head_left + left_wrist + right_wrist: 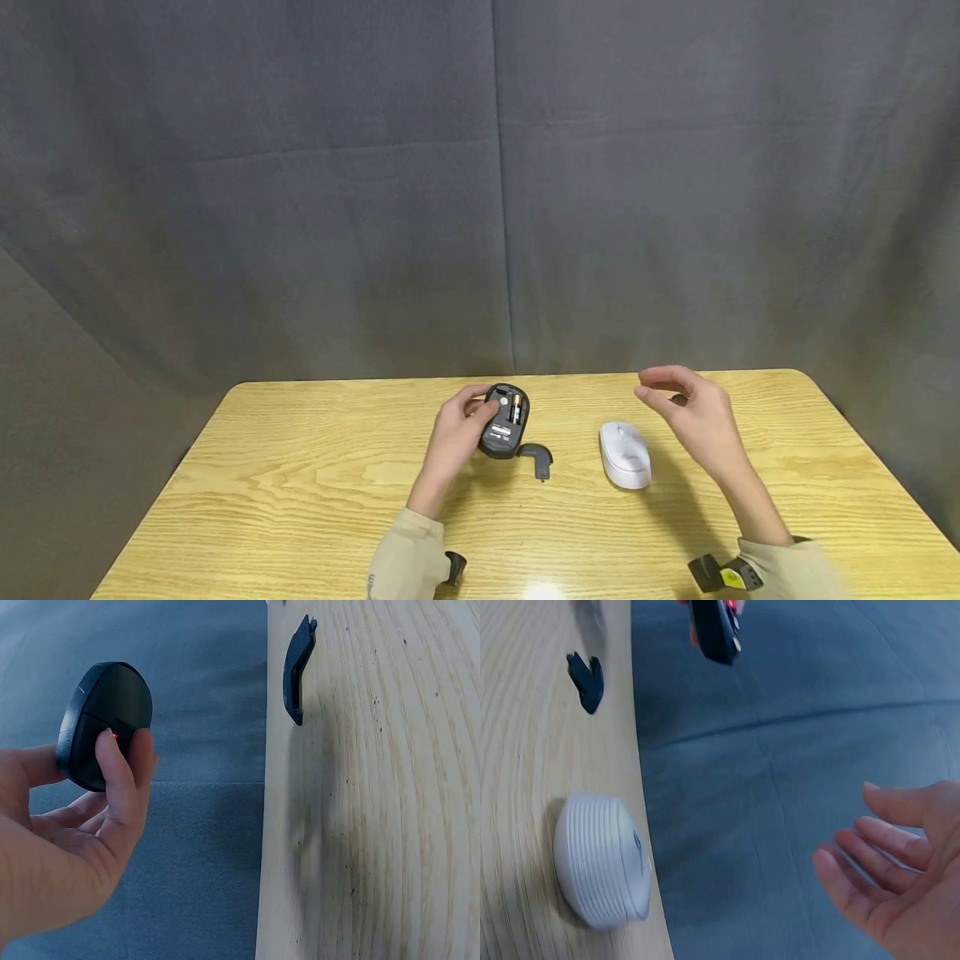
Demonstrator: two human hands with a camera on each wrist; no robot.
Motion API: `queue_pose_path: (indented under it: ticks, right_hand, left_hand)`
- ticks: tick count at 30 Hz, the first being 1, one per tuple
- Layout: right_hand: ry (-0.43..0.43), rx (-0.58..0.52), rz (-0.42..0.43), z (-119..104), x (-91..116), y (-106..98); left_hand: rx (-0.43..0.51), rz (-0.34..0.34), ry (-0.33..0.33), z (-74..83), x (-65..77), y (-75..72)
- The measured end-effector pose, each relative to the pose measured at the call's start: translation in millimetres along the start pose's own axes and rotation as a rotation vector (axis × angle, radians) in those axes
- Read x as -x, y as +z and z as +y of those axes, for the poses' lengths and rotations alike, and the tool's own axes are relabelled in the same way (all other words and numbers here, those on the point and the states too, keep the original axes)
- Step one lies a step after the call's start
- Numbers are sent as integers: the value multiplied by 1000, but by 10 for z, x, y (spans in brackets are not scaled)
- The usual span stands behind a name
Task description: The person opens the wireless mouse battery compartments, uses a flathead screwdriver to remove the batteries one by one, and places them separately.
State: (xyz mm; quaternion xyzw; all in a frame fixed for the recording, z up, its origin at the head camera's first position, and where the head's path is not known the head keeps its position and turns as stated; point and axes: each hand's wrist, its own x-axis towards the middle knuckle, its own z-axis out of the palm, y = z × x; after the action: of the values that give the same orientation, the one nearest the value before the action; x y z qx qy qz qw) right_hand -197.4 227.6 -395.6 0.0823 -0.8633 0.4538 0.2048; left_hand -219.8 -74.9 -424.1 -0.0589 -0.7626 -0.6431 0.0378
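Note:
My left hand (457,425) grips a black computer mouse (505,437) above the table, its underside turned toward me. Its battery bay lies uncovered, with a battery (516,408) in it. In the left wrist view, fingers wrap the mouse (112,705) near a small red light. Just below on the table lies the black battery cover (540,460), curved with a narrow tab. Raised over the table at the right, my right hand (693,417) holds nothing; the right wrist view shows its thumb apart from its loosely bent fingers (877,851).
A white computer mouse (625,456) sits on the wooden table (300,483), between the cover and the right forearm. Behind the table's far edge hangs a grey curtain (375,208). Both wrists wear black straps with cameras (723,575).

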Motion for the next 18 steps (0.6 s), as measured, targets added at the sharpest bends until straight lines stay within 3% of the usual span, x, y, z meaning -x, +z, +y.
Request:
queue_pose_path:
  ticks: [9, 18]
  right_hand:
    - [-66, -65, -36, -161, -9, 291]
    - [-126, -161, -114, -241, 47, 739]
  left_hand:
    - [1, -1, 2, 14, 6, 38]
    - [23, -3, -8, 35, 5, 41]
